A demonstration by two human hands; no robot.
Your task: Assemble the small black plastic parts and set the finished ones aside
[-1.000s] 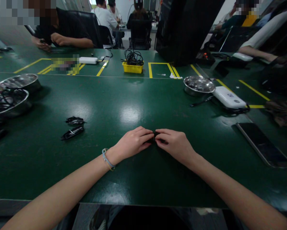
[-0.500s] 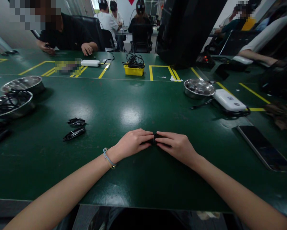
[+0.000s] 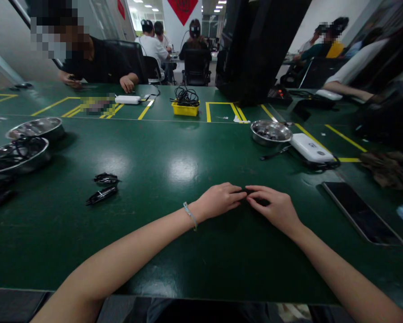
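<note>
Over the green table, my left hand and my right hand meet fingertip to fingertip. My left fingers are closed together, reaching toward the right hand. The thumb and fingers of my right hand are bent into a pinch. Something small and dark seems to sit between the fingertips, but the fingers hide its kind. Left of my hands lie two small black bundles, the upper bundle and the lower bundle, which look like wrapped cables.
A metal bowl of black cables stands left, with another metal bowl behind. To the right are a smaller bowl, a white device and a phone. A yellow tray holds cables. A co-worker sits opposite.
Both hands have moved right along the table, staying together at the fingertips. The small black item seen between them earlier is now mostly hidden. The camera view has tilted up slightly.
</note>
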